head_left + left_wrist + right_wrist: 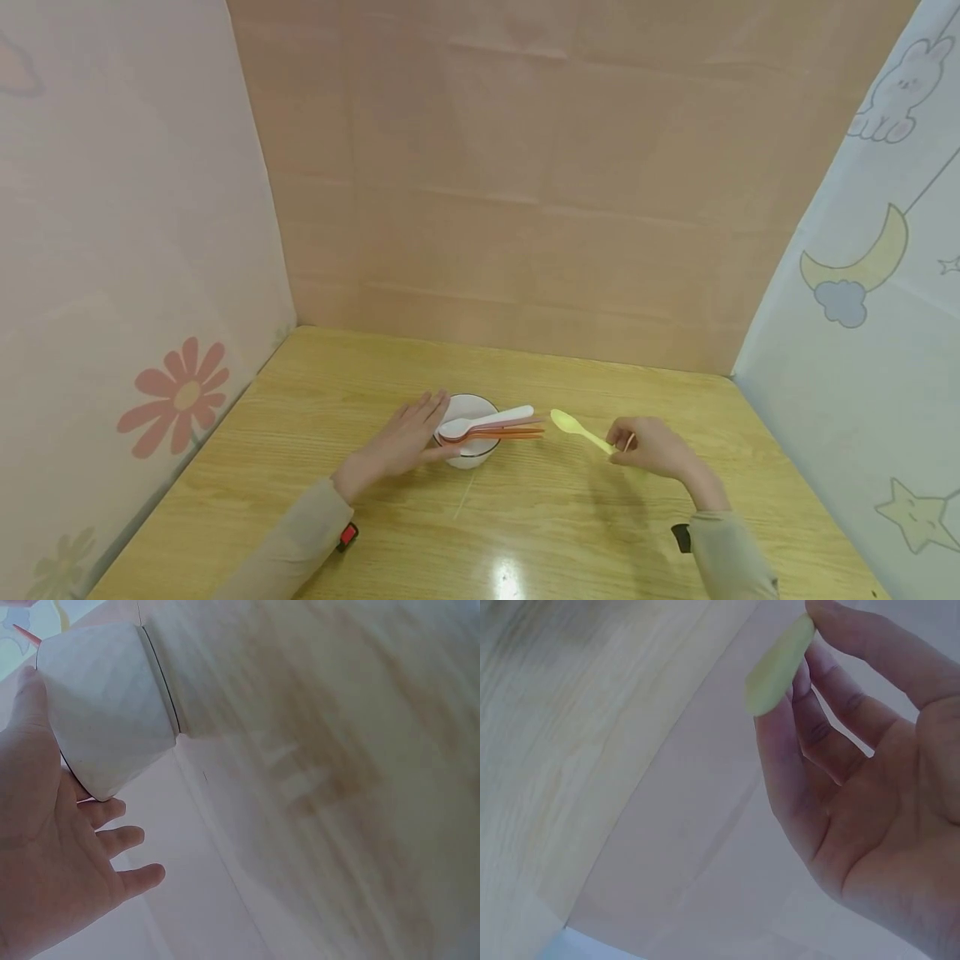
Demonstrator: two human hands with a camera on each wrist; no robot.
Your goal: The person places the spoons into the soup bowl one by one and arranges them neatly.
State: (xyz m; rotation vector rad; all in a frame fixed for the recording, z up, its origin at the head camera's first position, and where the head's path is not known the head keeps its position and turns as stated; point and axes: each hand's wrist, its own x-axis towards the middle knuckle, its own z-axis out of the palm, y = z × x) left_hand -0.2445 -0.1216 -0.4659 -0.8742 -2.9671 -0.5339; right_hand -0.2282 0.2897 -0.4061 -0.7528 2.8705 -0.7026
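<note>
A white bowl (471,458) with a dark rim stands on the table, several spoons lying in it with their handles out over its right side. Among them are a white spoon (510,414) on top and orange spoons (521,434) beneath. My left hand (405,437) rests against the bowl's left side, fingers straight, thumb along the near side. To the right, my right hand (651,447) pinches a yellow spoon (567,422) by its handle end between thumb and fingers. The yellow spoon's head points left, towards the other handles. In the right wrist view the yellow handle (778,671) shows at the fingertips.
The wooden table (337,367) backs onto a plain tan cloth (540,208). Patterned cloths stand along its left and right sides, one with a red flower (183,395), the other with a moon (862,262).
</note>
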